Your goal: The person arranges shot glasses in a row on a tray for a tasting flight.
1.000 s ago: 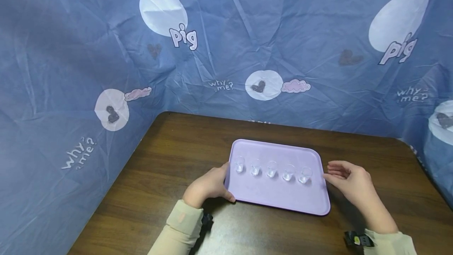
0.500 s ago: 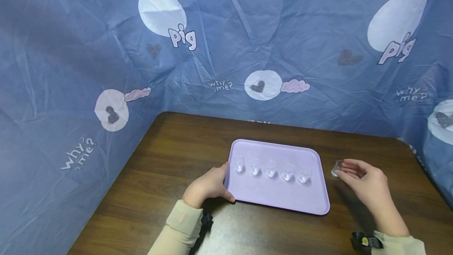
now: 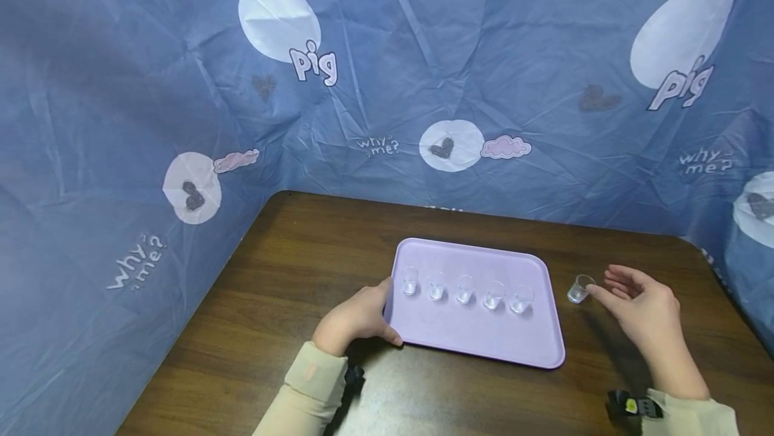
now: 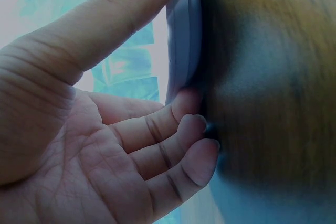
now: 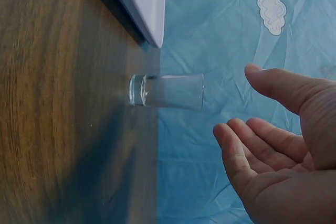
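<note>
A clear shot glass [image 3: 580, 289] stands upright on the table just right of the tray. Beside its rim, my right hand [image 3: 642, 305] is spread with loosely bent fingers and holds nothing. In the right wrist view a gap shows between the glass [image 5: 167, 92] and the fingertips [image 5: 223, 129]. My left hand [image 3: 358, 318] holds the lilac tray [image 3: 471, 342] at its near left corner, thumb on the near edge and fingers along the left side. The left wrist view has the thumb and fingertips [image 4: 202, 163] against the tray's rim [image 4: 184, 35]. Several similar glasses [image 3: 464, 291] stand in a row on the tray.
The brown wooden table [image 3: 290, 254] carries the tray and the lone glass. A blue printed cloth [image 3: 363, 107] hangs behind the table and along its left side.
The right hand has brought a glass from the tray's right edge to the table on the right, let it go and drawn back rightward. The left hand stays at the tray.
</note>
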`<state>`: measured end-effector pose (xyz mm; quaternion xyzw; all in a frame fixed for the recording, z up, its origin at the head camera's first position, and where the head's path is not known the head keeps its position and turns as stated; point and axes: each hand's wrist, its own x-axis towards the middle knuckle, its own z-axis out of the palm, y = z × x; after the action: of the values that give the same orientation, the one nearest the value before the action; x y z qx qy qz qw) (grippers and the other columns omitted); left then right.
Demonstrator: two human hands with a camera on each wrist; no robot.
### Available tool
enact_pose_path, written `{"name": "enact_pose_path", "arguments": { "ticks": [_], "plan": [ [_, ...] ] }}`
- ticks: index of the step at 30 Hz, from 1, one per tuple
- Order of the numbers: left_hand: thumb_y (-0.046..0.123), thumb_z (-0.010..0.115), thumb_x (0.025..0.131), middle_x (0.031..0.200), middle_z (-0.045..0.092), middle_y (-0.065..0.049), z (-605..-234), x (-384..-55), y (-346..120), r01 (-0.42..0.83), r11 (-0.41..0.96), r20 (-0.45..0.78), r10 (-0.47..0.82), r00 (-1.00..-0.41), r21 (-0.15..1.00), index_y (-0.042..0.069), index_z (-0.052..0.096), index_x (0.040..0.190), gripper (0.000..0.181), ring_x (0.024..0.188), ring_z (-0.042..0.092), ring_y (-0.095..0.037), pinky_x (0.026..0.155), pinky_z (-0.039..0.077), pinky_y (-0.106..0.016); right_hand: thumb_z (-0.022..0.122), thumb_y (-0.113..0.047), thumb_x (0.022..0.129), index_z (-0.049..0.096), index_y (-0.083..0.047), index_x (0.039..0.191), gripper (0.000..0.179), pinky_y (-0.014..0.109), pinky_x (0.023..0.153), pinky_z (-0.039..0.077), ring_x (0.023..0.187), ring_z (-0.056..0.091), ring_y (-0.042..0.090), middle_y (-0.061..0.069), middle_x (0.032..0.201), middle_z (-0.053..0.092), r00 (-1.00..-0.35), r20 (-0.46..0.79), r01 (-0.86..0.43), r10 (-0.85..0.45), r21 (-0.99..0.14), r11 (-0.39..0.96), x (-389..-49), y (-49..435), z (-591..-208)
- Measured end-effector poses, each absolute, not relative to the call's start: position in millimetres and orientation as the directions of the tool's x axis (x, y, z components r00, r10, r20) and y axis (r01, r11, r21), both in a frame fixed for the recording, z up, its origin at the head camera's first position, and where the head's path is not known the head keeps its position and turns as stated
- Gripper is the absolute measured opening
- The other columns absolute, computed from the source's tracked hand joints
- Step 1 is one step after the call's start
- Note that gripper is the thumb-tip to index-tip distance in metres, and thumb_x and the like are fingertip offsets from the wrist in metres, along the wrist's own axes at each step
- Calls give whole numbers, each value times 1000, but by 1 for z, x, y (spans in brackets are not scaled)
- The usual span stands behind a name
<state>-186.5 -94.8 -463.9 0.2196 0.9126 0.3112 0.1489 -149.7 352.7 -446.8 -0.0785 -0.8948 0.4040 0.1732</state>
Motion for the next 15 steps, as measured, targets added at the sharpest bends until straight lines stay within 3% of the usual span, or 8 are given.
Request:
{"name": "enact_pose_path", "arguments": {
  "ticks": [5,8,12,15],
  "plan": [
    [20,101,59,118,66,-22,-464,-186,-95,311,710,-132,495,-859,632,-2,46,141,101,106,62,-30,94,48,-45,84,-18,86,62,12,127,56,6,71,46,82,52,-19,29,114,67,-935,225,22,275,-736,677,-152,354,-448],
    [19,101,59,118,66,-22,-464,-186,-96,313,706,-130,497,-858,635,-1,45,142,101,106,62,-30,94,48,-45,84,-19,86,61,12,127,57,6,70,46,84,55,-14,29,115,67,-939,209,40,272,-721,692,-154,355,-450],
    [18,100,59,119,66,-22,-463,-185,-96,317,703,-127,502,-855,637,-2,45,142,101,106,62,-30,94,48,-44,84,-21,86,61,13,127,59,6,69,45,93,68,15,29,115,67,-947,179,70,266,-695,716,-155,356,-452],
    [18,100,59,119,66,-22,-462,-186,-95,319,703,-128,504,-854,636,-2,45,142,102,107,62,-31,94,48,-45,84,-25,86,60,13,127,60,7,66,44,101,67,36,29,115,67,-953,153,90,260,-678,729,-157,357,-456]
  ]
}}
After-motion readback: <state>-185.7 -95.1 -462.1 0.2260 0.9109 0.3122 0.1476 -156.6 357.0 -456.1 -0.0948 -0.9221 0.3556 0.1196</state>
